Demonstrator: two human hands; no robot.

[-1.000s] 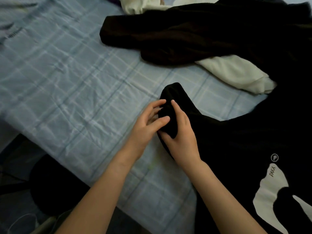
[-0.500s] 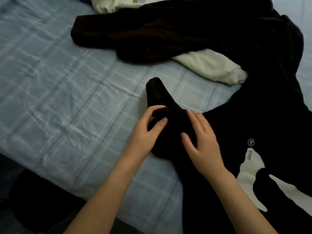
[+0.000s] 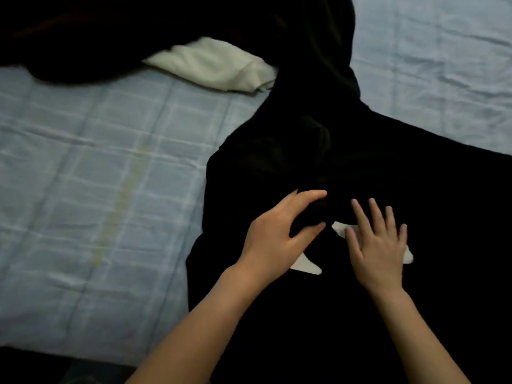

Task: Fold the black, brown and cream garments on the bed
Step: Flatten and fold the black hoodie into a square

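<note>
Head camera: on the black garment (image 3: 388,162), the left hand (image 3: 279,231) pinches a bunched fold while the right hand (image 3: 379,245) lies flat beside it, fingers spread; cream garment (image 3: 216,67) beyond.

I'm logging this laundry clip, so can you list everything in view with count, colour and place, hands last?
black garment: one, black with a white print, spread over the middle and right of the bed.
cream garment: one, cream, upper left of centre, its top edge tucked under the dark clothes.
dark garment: one, very dark, whether it is brown is hard to tell in this light, top left.
bed sheet: one, light blue check, under all the clothes.
left hand: one, pinches a fold of the black garment between thumb and fingers.
right hand: one, fingers spread flat on the black garment, partly over the print.
</note>
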